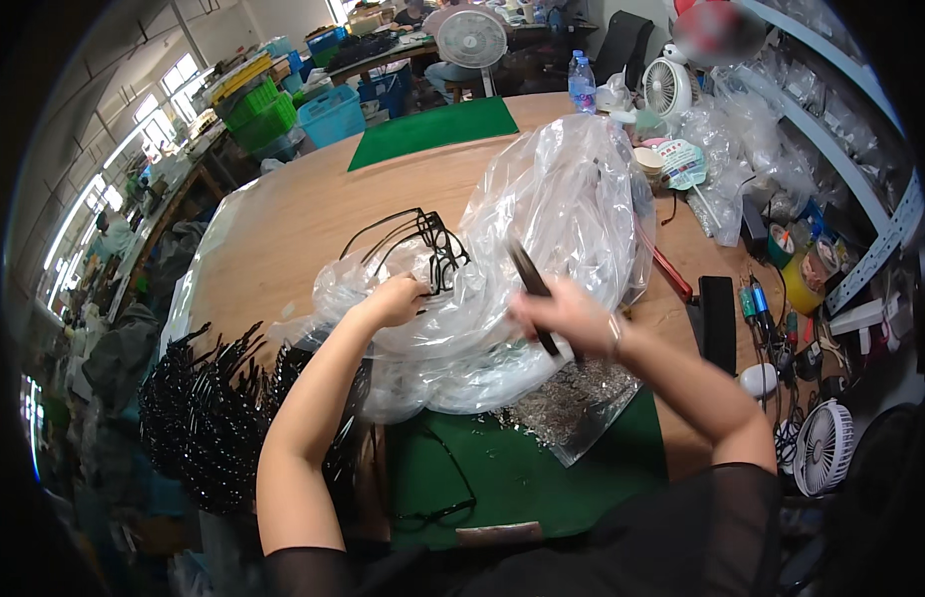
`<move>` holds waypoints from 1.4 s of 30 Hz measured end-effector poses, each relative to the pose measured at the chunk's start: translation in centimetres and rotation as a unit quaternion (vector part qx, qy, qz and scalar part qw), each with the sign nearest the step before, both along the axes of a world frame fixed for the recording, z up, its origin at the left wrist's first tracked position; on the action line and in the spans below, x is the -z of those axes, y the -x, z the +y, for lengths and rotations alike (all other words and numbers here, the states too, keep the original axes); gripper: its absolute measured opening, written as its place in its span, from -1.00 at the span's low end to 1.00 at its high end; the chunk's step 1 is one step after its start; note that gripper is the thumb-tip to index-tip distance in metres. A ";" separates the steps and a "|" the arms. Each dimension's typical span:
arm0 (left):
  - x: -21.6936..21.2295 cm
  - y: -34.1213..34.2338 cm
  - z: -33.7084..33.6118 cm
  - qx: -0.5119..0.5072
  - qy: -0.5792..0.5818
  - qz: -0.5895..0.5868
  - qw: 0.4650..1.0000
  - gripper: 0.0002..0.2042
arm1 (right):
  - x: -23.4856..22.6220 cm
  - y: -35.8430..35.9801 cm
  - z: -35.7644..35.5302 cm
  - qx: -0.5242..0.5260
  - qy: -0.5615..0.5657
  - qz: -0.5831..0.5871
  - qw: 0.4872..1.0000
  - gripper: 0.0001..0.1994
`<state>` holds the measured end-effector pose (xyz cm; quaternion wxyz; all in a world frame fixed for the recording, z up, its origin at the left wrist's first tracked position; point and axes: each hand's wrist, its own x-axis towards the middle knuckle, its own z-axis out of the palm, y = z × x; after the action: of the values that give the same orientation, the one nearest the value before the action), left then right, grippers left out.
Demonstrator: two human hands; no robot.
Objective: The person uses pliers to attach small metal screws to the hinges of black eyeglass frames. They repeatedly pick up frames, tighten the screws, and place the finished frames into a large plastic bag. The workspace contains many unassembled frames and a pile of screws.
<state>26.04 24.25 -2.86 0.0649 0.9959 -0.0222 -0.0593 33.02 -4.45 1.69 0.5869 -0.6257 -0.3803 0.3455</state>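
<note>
My left hand (pixel 395 300) is closed on a bundle of black eyeglass frames (pixel 422 244) that stick up out of a large clear plastic bag (pixel 552 219) in the middle of the wooden table (pixel 283 219). My right hand (pixel 567 316) grips a black eyeglass temple arm (pixel 534 289), blurred, held over the crumpled bag. One more pair of black glasses (pixel 444 488) lies on the green mat (pixel 522 478) near my body. A small clear bag of tiny metal parts (pixel 567 398) rests on the mat under my right wrist.
A dense pile of black frames (pixel 208 408) fills the left side. Right of me are a black block (pixel 719 318), tools (pixel 761 303), tape rolls (pixel 796 269) and small white fans (pixel 822 448). A second green mat (pixel 432 129), a water bottle (pixel 582 85) and another fan (pixel 669 88) stand farther back.
</note>
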 end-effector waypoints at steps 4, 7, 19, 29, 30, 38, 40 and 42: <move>0.0 -1.4 0.5 -0.077 0.207 0.023 0.975 -0.72 | 0.1 -9.3 12.3 0.089 0.068 0.068 0.991 -0.80; -1.4 -1.3 -1.3 -0.133 0.212 0.061 0.966 -0.67 | 5.3 -13.6 16.9 0.186 0.155 0.074 0.967 -0.88; -6.3 -7.0 -5.1 -0.232 0.649 -0.359 0.629 -0.47 | -3.4 -7.8 14.5 0.039 -0.098 -0.170 0.980 -0.83; 0.4 10.1 -17.3 -0.368 0.894 -0.130 0.222 -0.63 | 4.3 7.1 -0.6 -0.024 0.000 -0.367 0.930 -0.72; 6.4 12.0 -13.8 -0.212 0.953 0.015 0.219 -0.62 | 6.4 7.9 -1.0 -0.025 -0.001 -0.396 0.918 -0.71; -2.0 16.5 -18.0 -0.270 0.451 -0.230 0.819 -0.58 | 2.6 12.0 -11.6 0.127 0.105 -0.189 0.968 -0.89; -1.9 14.0 -18.3 -0.087 0.140 -0.385 0.908 -0.72 | 4.7 13.2 -12.1 0.088 0.061 -0.167 0.980 -0.96; -0.6 10.9 -19.4 -0.089 -0.011 -0.293 0.952 -0.81 | 5.6 14.8 -11.9 0.036 0.064 -0.164 0.984 -0.87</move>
<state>15.14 4.86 -2.22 0.0497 0.9680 0.0490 0.2409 18.21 -16.33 -3.89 0.4869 -0.7237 -0.4259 0.2405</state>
